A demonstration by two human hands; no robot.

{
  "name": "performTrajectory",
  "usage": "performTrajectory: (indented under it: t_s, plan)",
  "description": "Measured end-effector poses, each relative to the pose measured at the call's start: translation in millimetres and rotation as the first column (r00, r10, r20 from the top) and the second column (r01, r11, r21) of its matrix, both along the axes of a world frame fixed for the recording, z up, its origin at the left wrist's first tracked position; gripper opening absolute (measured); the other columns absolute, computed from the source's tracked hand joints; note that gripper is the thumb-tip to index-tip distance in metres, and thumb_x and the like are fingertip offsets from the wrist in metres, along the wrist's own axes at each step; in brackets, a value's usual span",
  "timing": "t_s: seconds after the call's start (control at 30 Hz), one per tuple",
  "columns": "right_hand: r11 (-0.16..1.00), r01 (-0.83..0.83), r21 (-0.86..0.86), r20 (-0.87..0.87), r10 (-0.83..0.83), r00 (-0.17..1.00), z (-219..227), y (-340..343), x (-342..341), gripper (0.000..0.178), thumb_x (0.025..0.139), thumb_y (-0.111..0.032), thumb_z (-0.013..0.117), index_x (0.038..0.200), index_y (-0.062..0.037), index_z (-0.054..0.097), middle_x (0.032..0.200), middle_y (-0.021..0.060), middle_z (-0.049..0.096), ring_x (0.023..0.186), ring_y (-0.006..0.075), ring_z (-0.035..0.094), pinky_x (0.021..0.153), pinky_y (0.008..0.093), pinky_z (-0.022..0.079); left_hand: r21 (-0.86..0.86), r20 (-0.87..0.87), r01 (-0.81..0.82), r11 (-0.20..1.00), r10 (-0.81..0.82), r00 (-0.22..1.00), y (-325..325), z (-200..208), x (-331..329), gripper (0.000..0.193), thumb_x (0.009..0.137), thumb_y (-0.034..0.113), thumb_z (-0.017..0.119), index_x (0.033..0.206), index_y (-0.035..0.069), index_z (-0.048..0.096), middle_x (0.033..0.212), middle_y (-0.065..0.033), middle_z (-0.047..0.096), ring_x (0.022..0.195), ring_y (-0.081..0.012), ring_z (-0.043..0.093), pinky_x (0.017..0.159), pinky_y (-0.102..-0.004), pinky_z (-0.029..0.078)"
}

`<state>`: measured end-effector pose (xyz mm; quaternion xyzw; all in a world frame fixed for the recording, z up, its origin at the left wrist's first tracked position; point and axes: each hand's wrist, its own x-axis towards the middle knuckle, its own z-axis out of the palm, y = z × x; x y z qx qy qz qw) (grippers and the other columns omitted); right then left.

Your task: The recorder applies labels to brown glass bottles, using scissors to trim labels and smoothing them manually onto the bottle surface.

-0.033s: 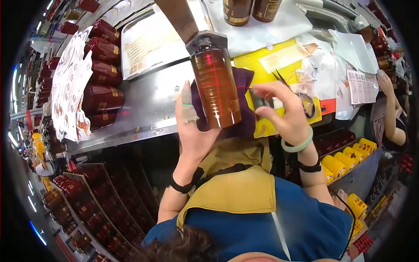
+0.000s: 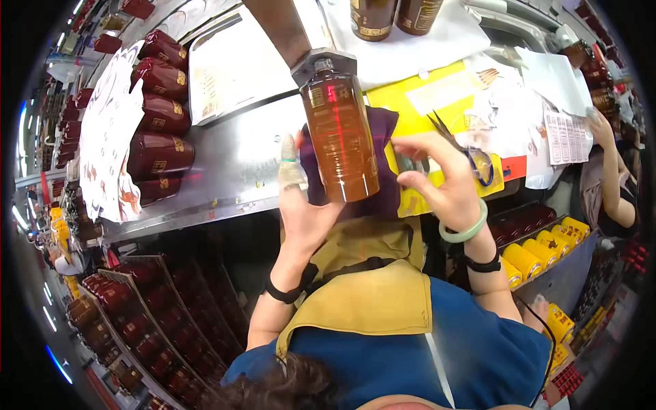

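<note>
An amber-brown bottle (image 2: 342,143) points its narrow neck up against a dark metal fixture (image 2: 324,60), with a purple cloth (image 2: 386,147) behind it. Red light runs down the bottle, over gold markings. My left hand (image 2: 307,212) is beside its lower left, fingers spread, thumb by the base; whether it touches is unclear. White coverings and a green band are on that hand's fingers. To the right, my right hand (image 2: 444,181) is open and apart from the bottle, thumb and fingers curved. Near its fingers lie dark-bladed scissors (image 2: 478,157) with blue handles.
Dark red jars (image 2: 160,113) stand in rows at the left by a white patterned sheet (image 2: 109,143). Beyond the steel worktop (image 2: 239,160) is a white tray (image 2: 236,72). Yellow spools (image 2: 540,253) sit below right. Another person's arm (image 2: 611,164) reaches in at the far right.
The bottle appears turned slightly, showing gold markings; the crossing red line is no longer distinct. My left fingers have shifted a little, and my right hand has moved slightly left.
</note>
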<state>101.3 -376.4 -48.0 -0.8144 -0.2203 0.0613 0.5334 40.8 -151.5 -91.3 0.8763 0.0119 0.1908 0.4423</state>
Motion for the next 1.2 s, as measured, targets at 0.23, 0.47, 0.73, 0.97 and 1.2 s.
performTrajectory:
  t_s: [0.23,0.47,0.73,0.97,1.2]
  plan:
    - [1.000,-0.008,0.012,0.027,0.008,1.000,-14.0,9.2,-9.4,0.034,0.084,-0.011,0.076,0.114,0.0002,0.066,0.105,0.0146,0.068,0.097,0.0293,0.065,0.084,0.0359,0.050,-0.116,-0.024,0.069,0.991,-0.072,0.997,2.6,-12.0,0.2,0.097,0.068,0.009,0.088,0.148,-0.007,0.035,0.143,-0.0194,0.052,0.129,-0.0264,0.054,0.110,-0.0383,0.039]
    - [0.999,-0.023,0.023,0.037,0.023,0.999,-18.9,14.1,-15.2,0.033,0.084,-0.009,0.075,0.114,0.0004,0.067,0.105,0.0152,0.066,0.096,0.0298,0.065,0.084,0.0357,0.051,-0.173,-0.019,0.056,0.983,-0.060,0.998,0.8,-13.7,1.5,0.096,0.068,0.010,0.089,0.147,-0.008,0.036,0.141,-0.0200,0.054,0.128,-0.0269,0.055,0.110,-0.0384,0.040]
    - [1.000,0.006,0.016,0.012,-0.006,1.000,-15.6,16.2,-22.4,0.032,0.084,-0.006,0.075,0.115,-0.0007,0.067,0.105,0.0135,0.065,0.090,0.0253,0.066,0.080,0.0327,0.053,-0.129,-0.016,0.068,0.989,-0.070,0.997,1.9,-12.6,2.6,0.097,0.067,0.010,0.090,0.146,-0.009,0.037,0.137,-0.0191,0.057,0.124,-0.0260,0.058,0.107,-0.0373,0.043]
    - [1.000,0.001,0.025,0.048,-0.003,0.999,-17.2,16.0,-24.7,0.034,0.085,-0.006,0.074,0.118,-0.0010,0.067,0.107,0.0143,0.065,0.092,0.0260,0.066,0.082,0.0330,0.053,0.005,0.051,0.058,0.998,-0.058,0.997,0.8,7.4,-0.6,0.098,0.065,0.010,0.090,0.145,-0.009,0.037,0.136,-0.0193,0.058,0.124,-0.0275,0.059,0.108,-0.0375,0.043]
    - [0.995,0.104,-0.010,0.026,-0.104,0.994,-18.9,8.6,-24.0,0.028,0.090,-0.006,0.067,0.118,-0.0006,0.067,0.108,0.0145,0.066,0.090,0.0260,0.065,0.080,0.0332,0.053,0.120,0.007,0.030,0.992,-0.031,0.999,0.9,-0.7,3.9,0.101,0.062,0.016,0.093,0.145,-0.005,0.038,0.150,-0.0219,0.042,0.134,-0.0329,0.048,0.110,-0.0412,0.038]
